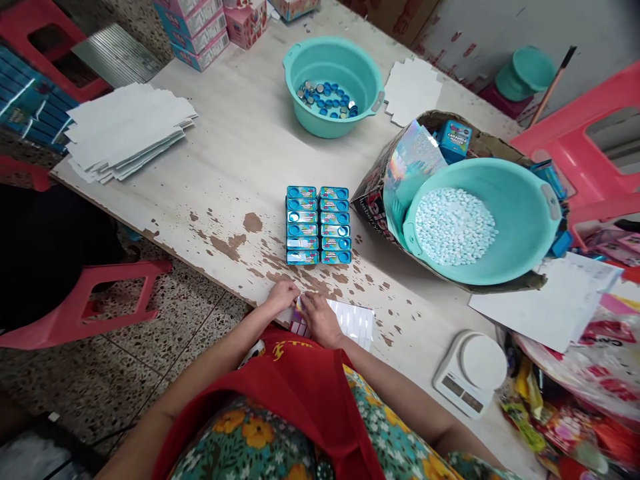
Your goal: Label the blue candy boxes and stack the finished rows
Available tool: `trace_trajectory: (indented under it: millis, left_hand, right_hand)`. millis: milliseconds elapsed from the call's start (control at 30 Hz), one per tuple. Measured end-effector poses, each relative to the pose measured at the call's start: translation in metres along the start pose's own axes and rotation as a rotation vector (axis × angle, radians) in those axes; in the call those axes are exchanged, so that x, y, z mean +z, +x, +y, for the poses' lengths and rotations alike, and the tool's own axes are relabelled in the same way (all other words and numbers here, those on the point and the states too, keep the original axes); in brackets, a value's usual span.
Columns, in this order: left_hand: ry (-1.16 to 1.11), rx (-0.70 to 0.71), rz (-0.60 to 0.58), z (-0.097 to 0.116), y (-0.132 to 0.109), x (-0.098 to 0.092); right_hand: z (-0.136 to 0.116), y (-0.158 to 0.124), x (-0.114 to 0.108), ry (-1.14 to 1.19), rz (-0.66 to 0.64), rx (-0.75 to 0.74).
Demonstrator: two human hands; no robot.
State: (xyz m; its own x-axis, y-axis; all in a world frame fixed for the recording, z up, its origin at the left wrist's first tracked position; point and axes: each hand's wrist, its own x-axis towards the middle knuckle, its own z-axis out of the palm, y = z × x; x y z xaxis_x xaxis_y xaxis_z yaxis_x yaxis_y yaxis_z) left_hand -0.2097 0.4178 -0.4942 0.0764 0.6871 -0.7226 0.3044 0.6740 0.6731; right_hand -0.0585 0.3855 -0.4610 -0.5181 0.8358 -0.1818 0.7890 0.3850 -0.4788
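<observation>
At the table's near edge, my left hand [283, 295] has its fingers pressed together at the left end of a shiny sticker sheet [356, 322]. My right hand [320, 319] lies over the same sheet, its fingers bent and close together, with the thumb side near my left fingertips. The sheet is pink at the left and silvery white at the right. What sits between the fingertips is too small to make out. Just beyond the hands, small blue tins [302, 230] stand in two columns, with round openings or lids on top.
A teal basin [333, 67] with blue and silver caps stands behind. On the right, another basin [525, 220] with white candies rests on a cardboard box [375, 207]. A white scale [470, 373] is at the near right; white cutouts [125, 127] are stacked at the left.
</observation>
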Motion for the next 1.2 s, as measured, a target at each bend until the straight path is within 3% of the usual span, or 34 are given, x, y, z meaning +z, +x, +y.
trace_trajectory:
  millis: [133, 300, 567, 733, 933, 1033, 1200]
  left_hand:
    - [-0.011, 0.009, -0.011, 0.0, 0.001, -0.002]
    - [-0.027, 0.07, -0.081, 0.002, -0.001, -0.008]
    - [0.063, 0.178, -0.178, 0.007, -0.008, -0.017]
    - [0.37, 0.3, -0.119, 0.014, -0.009, -0.021]
    - [0.449, 0.249, -0.036, 0.017, -0.007, -0.015]
    - [0.417, 0.228, -0.032, 0.014, -0.004, -0.012]
    - [0.326, 0.195, -0.024, 0.003, 0.001, -0.009]
  right_hand:
    - [-0.002, -0.003, -0.008, 0.08, 0.003, -0.02]
    - [0.002, 0.005, -0.007, 0.088, 0.109, 0.159]
    - [0.011, 0.016, -0.003, 0.07, 0.086, 0.225]
    - [0.01, 0.017, -0.006, 0.034, 0.074, 0.233]
    - [0.009, 0.015, -0.001, 0.005, 0.113, 0.237]
    - [0.008, 0.013, -0.002, -0.053, 0.077, 0.204]
    - [0.006, 0.005, -0.005, -0.176, 0.014, 0.019]
